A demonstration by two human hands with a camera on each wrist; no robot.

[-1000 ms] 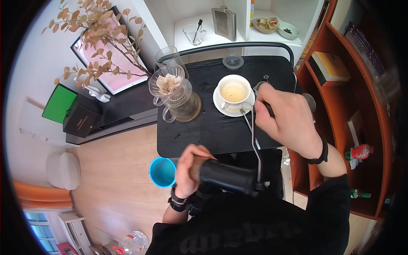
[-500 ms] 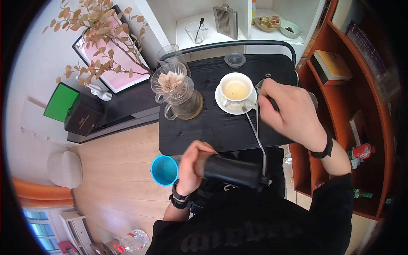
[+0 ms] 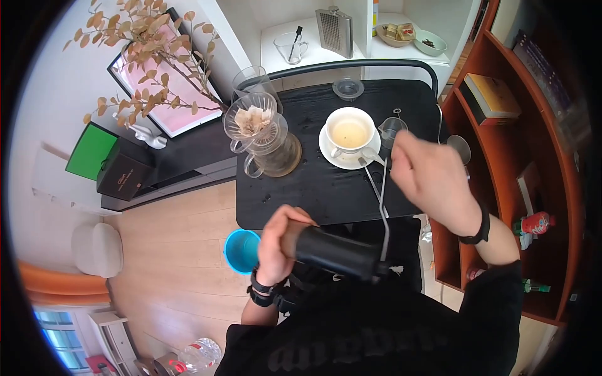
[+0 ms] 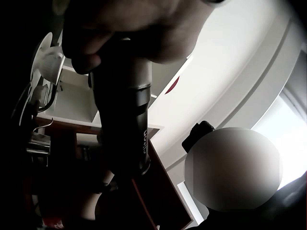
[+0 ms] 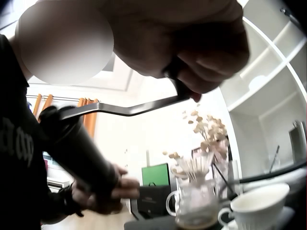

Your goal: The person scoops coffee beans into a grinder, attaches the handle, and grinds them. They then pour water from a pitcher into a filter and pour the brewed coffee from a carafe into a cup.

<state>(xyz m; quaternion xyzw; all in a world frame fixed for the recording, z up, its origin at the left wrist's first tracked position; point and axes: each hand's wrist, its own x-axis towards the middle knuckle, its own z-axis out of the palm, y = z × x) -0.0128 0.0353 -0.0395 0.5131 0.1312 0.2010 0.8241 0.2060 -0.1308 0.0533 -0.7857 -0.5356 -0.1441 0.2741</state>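
Note:
A black cylindrical hand grinder lies tilted nearly level in front of the table's near edge. My left hand grips its lower end, fingers wrapped round it. From the other end a bent metal crank reaches up over the table, and my right hand holds its dark knob, seen best in the right wrist view. Beyond the crank, a white cup with pale liquid stands on a saucer, with a spoon beside it. The left wrist view shows the grinder body below the left hand.
On the black table stand a glass server with a dripper and paper filter, a clear round lid and a small glass pitcher. A blue bucket is on the floor; a brown shelf stands at right.
The right hand, on the crank's knob, has shifted a little right and toward the body, uncovering the small pitcher. The crank has swung slightly; the left hand keeps its grip on the grinder.

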